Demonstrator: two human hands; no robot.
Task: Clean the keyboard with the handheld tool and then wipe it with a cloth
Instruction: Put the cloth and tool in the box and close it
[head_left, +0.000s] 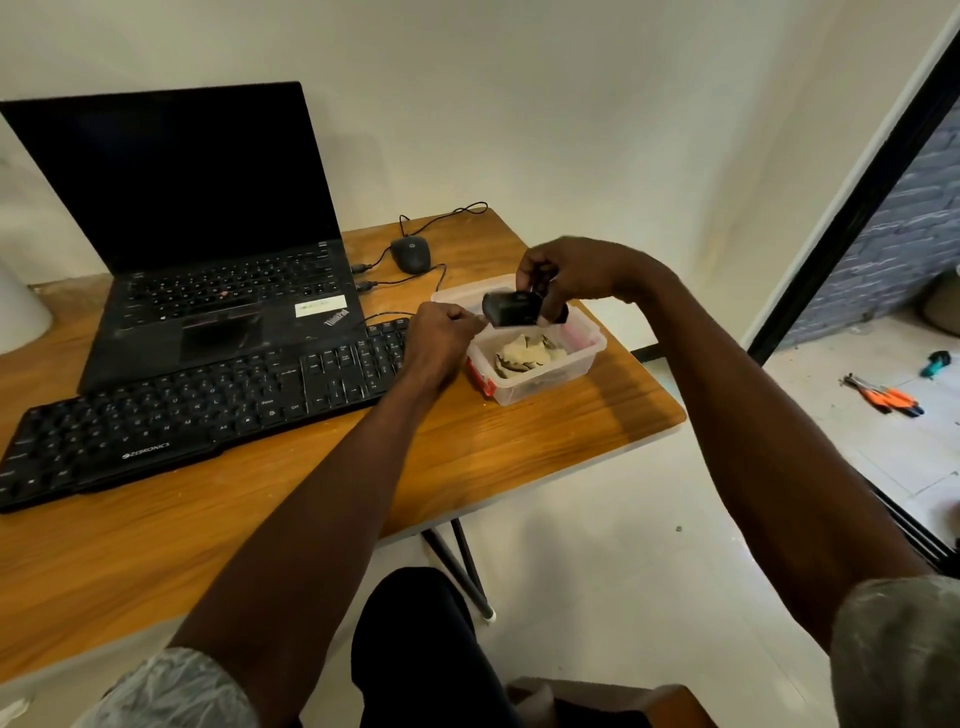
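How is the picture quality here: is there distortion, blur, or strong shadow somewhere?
Head view: wide-angle bending curves the door frame and table edge; the black tool in the right hand is slightly blurred; the laptop screen is dark, without glare; soft shadows only.

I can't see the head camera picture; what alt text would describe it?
A person's right hand holds a small black handheld tool above a clear plastic box with a cloth inside, the curled left hand beside it. A black keyboard and open laptop sit on the wooden table.
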